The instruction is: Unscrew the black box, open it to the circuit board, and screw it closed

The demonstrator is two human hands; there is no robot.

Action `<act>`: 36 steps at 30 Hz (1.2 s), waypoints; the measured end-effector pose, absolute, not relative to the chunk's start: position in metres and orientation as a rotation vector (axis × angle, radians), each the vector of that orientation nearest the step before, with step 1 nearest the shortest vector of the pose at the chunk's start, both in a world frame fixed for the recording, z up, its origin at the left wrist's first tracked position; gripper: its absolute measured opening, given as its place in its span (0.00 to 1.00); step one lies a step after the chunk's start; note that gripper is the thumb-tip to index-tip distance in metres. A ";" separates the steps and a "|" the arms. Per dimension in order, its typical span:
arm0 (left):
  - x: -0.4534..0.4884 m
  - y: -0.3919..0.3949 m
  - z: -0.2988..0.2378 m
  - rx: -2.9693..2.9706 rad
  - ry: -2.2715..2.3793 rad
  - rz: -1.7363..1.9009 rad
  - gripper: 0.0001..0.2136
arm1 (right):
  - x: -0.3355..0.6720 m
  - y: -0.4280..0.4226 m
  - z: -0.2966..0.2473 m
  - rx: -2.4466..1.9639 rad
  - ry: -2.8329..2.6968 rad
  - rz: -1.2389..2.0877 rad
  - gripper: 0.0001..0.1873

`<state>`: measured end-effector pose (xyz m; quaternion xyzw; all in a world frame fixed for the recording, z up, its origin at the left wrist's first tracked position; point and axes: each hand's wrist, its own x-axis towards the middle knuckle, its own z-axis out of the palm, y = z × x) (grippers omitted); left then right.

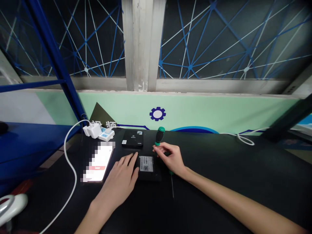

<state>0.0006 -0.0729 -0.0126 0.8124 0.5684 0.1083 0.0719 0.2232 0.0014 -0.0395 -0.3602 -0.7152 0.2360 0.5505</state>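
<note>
A black box-shaped device (146,177) with a white printed label (146,163) lies on the dark table. My left hand (124,172) rests on its left side with the fingers stretched out, holding nothing. In my right hand (172,157), a green-and-black screwdriver (160,135) is pinched near the lower end of its handle and stands almost upright over the device's far right part. The fingers hide its tip. Another screwdriver (172,187) lies partly under my right hand; its thin shaft points toward me.
A flat black box (133,138) lies behind the device. To the left are a lit phone (99,162), a white power strip with plugs (98,131) and a white cable (73,162). A white object (14,206) sits at lower left; a thin cable (245,139) runs along the back right.
</note>
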 end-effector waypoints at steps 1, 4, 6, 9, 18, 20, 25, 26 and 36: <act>0.001 -0.073 -0.012 2.435 1.706 0.320 0.25 | 0.223 0.002 -0.040 -0.855 -1.690 0.557 0.11; 0.001 -0.074 -0.010 2.409 1.681 0.285 0.24 | 0.224 0.002 -0.040 -0.855 -1.681 0.567 0.11; 0.001 -0.074 -0.008 2.408 1.671 0.262 0.23 | 0.224 0.002 -0.041 -0.852 -1.672 0.579 0.10; 0.002 -0.073 -0.005 2.444 1.646 0.264 0.23 | 0.223 0.003 -0.041 -0.850 -1.660 0.591 0.09; 0.004 -0.073 -0.003 2.472 1.651 0.248 0.23 | 0.222 0.002 -0.039 -0.886 -1.652 0.587 0.12; 0.004 -0.072 -0.004 2.483 1.642 0.272 0.23 | 0.222 0.001 -0.037 -0.884 -1.664 0.583 0.13; 0.002 -0.073 -0.006 2.476 1.634 0.303 0.23 | 0.223 -0.003 -0.032 -0.884 -1.718 0.581 0.15; 0.002 -0.073 -0.007 2.473 1.635 0.307 0.23 | 0.223 -0.003 -0.032 -0.885 -1.725 0.579 0.15; 0.002 -0.072 -0.008 2.481 1.623 0.325 0.22 | 0.223 0.001 -0.038 -0.908 -1.689 0.558 0.15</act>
